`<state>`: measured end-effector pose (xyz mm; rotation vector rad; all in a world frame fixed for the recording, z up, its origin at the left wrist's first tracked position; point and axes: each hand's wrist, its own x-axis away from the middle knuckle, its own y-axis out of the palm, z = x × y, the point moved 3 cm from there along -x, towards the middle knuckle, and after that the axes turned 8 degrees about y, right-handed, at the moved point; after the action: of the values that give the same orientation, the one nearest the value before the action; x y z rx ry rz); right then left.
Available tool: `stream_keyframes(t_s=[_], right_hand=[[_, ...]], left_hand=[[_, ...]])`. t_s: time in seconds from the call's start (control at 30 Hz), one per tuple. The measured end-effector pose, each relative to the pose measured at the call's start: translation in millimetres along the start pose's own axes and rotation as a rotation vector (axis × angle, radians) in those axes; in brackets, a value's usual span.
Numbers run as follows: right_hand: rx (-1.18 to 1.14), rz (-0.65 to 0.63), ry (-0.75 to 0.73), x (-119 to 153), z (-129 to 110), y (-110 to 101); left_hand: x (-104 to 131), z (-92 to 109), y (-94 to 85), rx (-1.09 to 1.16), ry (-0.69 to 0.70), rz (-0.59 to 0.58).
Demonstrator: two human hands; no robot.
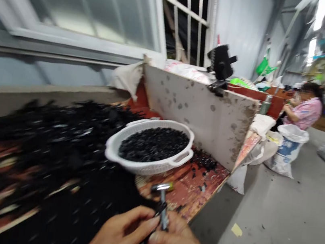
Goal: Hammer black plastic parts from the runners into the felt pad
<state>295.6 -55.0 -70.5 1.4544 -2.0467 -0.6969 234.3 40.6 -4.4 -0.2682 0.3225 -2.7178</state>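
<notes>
My right hand (pixel 177 238) is wrapped round the black handle of a small hammer (pixel 163 216), whose metal head with a yellowish end points away from me. Close against it, my left hand (pixel 126 232) pinches a small black piece (pixel 161 208) beside the hammer's shaft. Beyond both hands stands a white oval plastic basket (pixel 146 168) holding many small black pieces (pixel 154 144). A large heap of black parts (pixel 65 140) spreads over the reddish worktable (pixel 183 186) at the left.
An upright board (pixel 194 110) borders the table, with a black clamped device (pixel 221 63) on top. Small black bits lie by the board. At the right, a person in pink (pixel 306 113) sits near white sacks (pixel 288 151) on the grey floor (pixel 282 221).
</notes>
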Motion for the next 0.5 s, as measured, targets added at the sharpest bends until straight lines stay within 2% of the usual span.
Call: stream_keyframes(t_s=[0.1,0.17,0.27,0.4,0.5], right_hand=[[-0.052,0.021,0.023,7,2,2],[-0.065,0.032,0.044,10,2,1],[-0.059,0.051,0.054,13,1,1],[-0.045,0.108,0.046,18,-1,0],[-0.03,0.156,0.054,20,-2,-2]], left_hand=[[12,14,5.2,0.054,0.012,0.026],[17,16,8.7,0.086,-0.013,0.041],[24,14,10.6,0.103,-0.083,0.056],[32,10,5.5,0.115,-0.087,0.061],[40,5,4.7,0.084,-0.138,-0.007]])
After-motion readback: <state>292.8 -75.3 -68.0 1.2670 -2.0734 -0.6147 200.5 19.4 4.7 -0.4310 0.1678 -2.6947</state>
